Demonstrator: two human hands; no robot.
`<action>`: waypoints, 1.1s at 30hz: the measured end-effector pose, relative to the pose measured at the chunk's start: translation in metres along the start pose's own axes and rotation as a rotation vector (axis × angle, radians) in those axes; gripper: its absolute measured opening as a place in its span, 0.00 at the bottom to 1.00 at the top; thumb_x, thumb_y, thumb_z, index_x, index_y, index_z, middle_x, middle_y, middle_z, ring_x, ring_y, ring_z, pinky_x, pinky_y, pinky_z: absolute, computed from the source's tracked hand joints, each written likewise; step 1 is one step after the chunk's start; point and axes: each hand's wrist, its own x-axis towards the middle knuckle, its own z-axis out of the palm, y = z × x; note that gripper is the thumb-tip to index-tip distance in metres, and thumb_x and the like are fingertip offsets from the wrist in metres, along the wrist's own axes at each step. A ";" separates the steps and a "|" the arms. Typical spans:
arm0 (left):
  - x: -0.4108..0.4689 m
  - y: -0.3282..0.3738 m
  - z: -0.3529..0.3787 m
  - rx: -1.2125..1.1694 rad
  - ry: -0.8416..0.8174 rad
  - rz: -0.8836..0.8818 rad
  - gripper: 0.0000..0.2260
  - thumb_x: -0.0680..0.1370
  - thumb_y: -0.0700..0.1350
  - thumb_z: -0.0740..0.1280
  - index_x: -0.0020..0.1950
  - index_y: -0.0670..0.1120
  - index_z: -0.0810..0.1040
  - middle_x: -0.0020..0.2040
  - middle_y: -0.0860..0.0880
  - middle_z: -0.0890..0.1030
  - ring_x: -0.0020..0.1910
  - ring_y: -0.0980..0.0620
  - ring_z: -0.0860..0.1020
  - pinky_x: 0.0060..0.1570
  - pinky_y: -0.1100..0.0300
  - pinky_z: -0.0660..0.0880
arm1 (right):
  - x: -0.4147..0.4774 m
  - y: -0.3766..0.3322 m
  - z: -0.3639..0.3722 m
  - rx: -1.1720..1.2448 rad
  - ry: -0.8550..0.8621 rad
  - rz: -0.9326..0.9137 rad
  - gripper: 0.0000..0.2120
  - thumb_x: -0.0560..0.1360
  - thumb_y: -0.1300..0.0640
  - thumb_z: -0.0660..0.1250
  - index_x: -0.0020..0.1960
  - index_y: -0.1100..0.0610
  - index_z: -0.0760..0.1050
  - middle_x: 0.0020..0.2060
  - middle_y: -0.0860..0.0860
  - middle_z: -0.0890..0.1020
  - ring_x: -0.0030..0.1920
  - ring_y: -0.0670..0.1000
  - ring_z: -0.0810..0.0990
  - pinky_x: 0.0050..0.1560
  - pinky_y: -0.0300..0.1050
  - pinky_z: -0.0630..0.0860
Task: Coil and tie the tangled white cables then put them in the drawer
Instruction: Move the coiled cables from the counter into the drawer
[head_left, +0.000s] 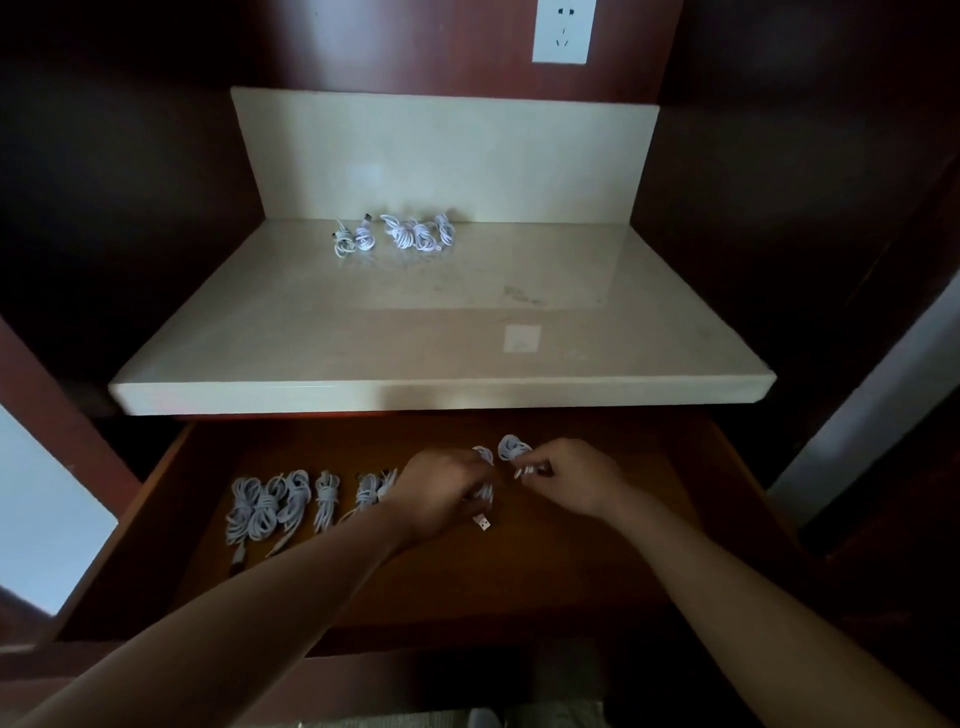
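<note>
Left hand grip curled round coiled cable, right hand pinching another coil, over drawer

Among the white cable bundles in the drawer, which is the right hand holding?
The rightmost bundle. The right hand pinches it; the left hand holds its neighbour, and the rest lie farther left.
</note>
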 end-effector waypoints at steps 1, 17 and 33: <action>0.003 -0.001 0.003 0.009 -0.024 -0.012 0.12 0.75 0.50 0.69 0.58 0.53 0.81 0.53 0.51 0.82 0.52 0.49 0.79 0.46 0.56 0.74 | 0.004 0.001 0.003 -0.005 -0.013 0.011 0.14 0.79 0.50 0.65 0.64 0.43 0.78 0.64 0.46 0.79 0.62 0.49 0.77 0.54 0.43 0.74; 0.011 -0.015 0.051 0.115 -0.280 -0.085 0.23 0.78 0.52 0.63 0.74 0.57 0.68 0.62 0.48 0.76 0.62 0.45 0.72 0.61 0.54 0.67 | 0.022 0.018 0.037 -0.062 -0.434 -0.003 0.18 0.78 0.51 0.66 0.67 0.49 0.75 0.44 0.47 0.74 0.46 0.49 0.74 0.46 0.41 0.69; -0.016 0.007 0.018 0.038 -0.518 -0.165 0.23 0.79 0.47 0.65 0.74 0.56 0.68 0.65 0.50 0.77 0.60 0.48 0.76 0.54 0.53 0.76 | -0.028 -0.010 0.035 0.129 -0.588 0.035 0.31 0.79 0.49 0.67 0.78 0.46 0.58 0.76 0.50 0.61 0.74 0.53 0.63 0.72 0.48 0.63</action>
